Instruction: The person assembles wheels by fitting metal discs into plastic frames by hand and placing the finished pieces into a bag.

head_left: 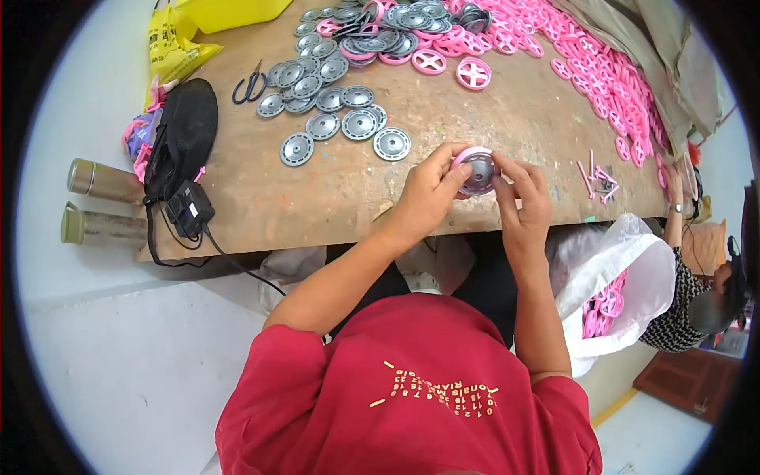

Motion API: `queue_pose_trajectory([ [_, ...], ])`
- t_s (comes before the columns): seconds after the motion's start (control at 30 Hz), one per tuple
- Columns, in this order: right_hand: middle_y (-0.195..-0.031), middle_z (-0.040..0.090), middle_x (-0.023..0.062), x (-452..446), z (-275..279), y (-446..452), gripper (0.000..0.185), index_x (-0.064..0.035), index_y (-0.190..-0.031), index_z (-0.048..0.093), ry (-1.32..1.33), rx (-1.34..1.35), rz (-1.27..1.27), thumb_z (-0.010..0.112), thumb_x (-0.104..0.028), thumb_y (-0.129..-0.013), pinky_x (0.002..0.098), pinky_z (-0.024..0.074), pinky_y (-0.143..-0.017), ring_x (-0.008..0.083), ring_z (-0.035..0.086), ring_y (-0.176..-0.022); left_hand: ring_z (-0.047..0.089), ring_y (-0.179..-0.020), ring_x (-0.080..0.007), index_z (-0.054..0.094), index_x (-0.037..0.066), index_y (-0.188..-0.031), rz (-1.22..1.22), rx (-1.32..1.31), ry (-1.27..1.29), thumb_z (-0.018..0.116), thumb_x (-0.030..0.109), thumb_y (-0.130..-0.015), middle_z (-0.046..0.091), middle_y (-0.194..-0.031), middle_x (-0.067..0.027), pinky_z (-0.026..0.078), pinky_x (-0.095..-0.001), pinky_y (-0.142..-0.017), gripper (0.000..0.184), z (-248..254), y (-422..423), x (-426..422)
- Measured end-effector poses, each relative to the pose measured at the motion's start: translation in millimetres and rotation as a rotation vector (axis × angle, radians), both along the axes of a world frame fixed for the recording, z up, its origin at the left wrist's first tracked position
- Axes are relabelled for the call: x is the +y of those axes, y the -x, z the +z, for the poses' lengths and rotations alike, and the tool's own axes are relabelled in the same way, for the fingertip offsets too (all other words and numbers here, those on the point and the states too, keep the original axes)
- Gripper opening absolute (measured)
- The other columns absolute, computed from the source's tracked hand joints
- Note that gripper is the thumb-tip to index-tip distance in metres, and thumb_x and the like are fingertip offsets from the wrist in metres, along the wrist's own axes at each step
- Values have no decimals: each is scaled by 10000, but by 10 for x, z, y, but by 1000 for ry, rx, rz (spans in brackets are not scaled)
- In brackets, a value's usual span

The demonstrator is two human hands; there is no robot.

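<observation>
Over the table's front edge, a pink toy wheel (480, 176) with a grey hubcap disc against its face is between my hands. My left hand (431, 190) grips it from the left, with the thumb pressed on the disc. On the other side, the fingers of my right hand (525, 198) pinch the wheel's right rim. Whether the disc is fully seated cannot be made out. Several loose grey hubcaps (392, 144) lie on the table beyond my left hand. Farther back are pink spoked wheels (473, 74), some mixed among the grey discs.
A large heap of pink wheels (602, 75) covers the right side of the table (237, 182). Small pink rods (591, 174) lie nearer. Scissors (251, 85), a black bag (190, 119) and two bottles (103, 182) are left. A plastic sack (645, 277) and another person (685, 293) are right.
</observation>
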State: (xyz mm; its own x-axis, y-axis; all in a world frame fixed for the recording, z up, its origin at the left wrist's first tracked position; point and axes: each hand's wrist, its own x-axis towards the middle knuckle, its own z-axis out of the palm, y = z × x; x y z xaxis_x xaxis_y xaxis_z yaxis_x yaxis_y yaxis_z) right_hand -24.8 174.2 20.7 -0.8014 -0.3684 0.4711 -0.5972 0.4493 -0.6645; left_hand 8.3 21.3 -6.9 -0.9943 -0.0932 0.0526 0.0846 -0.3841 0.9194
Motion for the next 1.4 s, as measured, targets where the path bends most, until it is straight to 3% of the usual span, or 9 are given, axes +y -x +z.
queue_pose_trajectory([
  [0.17,-950,588,33,142,-16,4,256,-10,-1161,589,247,-376,98,536,-63,-916,200,438,-618,81,529,-725,618,-894,-140,533,1,-1197,3,41,208,506,132,-938,633,-1002,-97,539,-263,-718,291,67,-86,71],
  [0.37,-939,583,26,177,-14,0,239,11,-1140,575,320,-498,8,518,-66,-921,199,422,-624,62,505,-696,630,-876,-157,488,15,-1238,78,159,309,520,91,-914,633,-1003,-110,557,-287,-704,334,50,-72,230],
  [0.73,-1033,602,63,373,9,-139,352,-15,-1224,494,419,-567,121,561,-61,-882,232,447,-735,102,550,-874,666,-791,-175,385,36,-1313,7,-11,46,534,31,-887,633,-1017,-144,556,-307,-691,451,38,-173,390],
  [0.8,-1096,592,78,492,262,-255,364,-3,-1222,510,354,-528,11,577,-61,-869,251,453,-814,143,567,-981,614,-936,-160,310,47,-1385,-159,84,266,549,61,-912,611,-1048,-124,516,-302,-789,531,97,-203,346],
  [0.87,-1104,591,86,772,472,-327,350,8,-1210,530,322,-401,-150,580,-48,-868,281,446,-867,163,568,-987,619,-969,-193,320,61,-1398,-150,57,228,597,117,-892,626,-1068,-142,494,-344,-837,580,168,-213,203],
  [0.97,-1138,579,103,1584,652,-376,358,16,-1239,517,145,-115,-378,569,-69,-895,288,437,-882,173,562,-1013,617,-977,-302,473,86,-1305,336,286,932,654,186,-821,616,-1116,-160,482,-365,-848,527,-22,-4,-197],
  [1.1,-1171,575,84,2395,718,-431,307,31,-1195,558,87,-36,-549,552,-103,-919,301,420,-923,166,542,-1054,580,-945,-344,590,56,-1124,656,290,1302,630,140,-790,606,-1076,-144,470,-421,-823,347,-220,255,-1021],
  [1.17,-1149,588,82,2464,773,-461,280,38,-1164,579,-280,99,-775,545,-100,-922,297,414,-924,157,548,-1040,573,-960,-333,628,83,-1079,625,134,1354,632,146,-785,610,-1070,-121,459,-424,-828,301,-225,343,-1265],
  [1.4,-1086,628,85,1195,483,302,243,32,-1102,611,36,-77,-259,554,-100,-906,263,410,-907,151,566,-1000,541,-1035,-276,649,131,-1079,527,-79,1695,644,180,-799,606,-1135,-60,431,-434,-835,285,-361,573,-1445],
])
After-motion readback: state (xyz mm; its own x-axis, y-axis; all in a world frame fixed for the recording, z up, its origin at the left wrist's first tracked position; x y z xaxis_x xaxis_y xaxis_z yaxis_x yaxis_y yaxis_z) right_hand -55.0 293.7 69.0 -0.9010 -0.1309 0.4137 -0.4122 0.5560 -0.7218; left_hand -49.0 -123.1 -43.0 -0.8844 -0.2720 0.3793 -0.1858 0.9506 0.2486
